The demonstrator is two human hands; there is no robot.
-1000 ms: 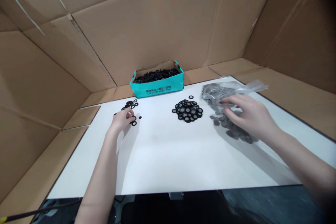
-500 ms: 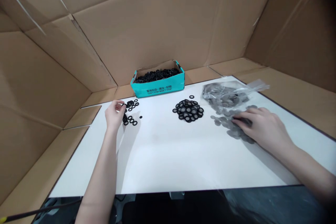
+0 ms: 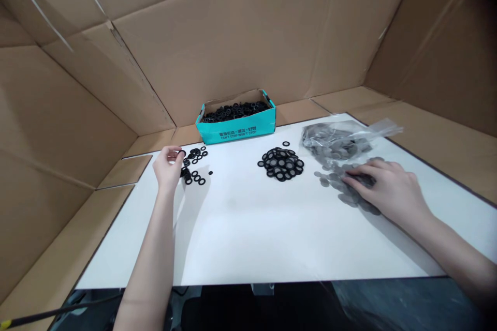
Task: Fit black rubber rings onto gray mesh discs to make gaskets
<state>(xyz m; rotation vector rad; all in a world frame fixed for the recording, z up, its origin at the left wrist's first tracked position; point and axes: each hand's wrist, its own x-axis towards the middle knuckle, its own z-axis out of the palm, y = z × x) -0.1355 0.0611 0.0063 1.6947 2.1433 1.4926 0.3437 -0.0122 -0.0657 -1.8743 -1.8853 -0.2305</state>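
Note:
My left hand (image 3: 167, 166) is raised at the left side of the white table, thumb and fingers pinched on a black rubber ring (image 3: 181, 152). Just beside it lies a loose scatter of black rings (image 3: 197, 178). On the right, my right hand (image 3: 388, 183) reaches down into a spread of thin grey discs (image 3: 348, 199). Its thumb and forefinger are closed at the tips among the discs; what they pinch is too small to make out. Between the hands sits a heap of black rings with grey centres (image 3: 280, 164).
At the back stands a turquoise box (image 3: 237, 132) full of black rings. A clear plastic bag (image 3: 336, 140) of grey discs lies behind my right hand. One small black piece (image 3: 210, 172) is by the left scatter. Cardboard walls (image 3: 233, 36) surround the white table (image 3: 248, 238).
My left hand has lifted slightly, and the black ring in its fingers shows more clearly. The right hand stays at the grey discs. The whole view has shifted a little.

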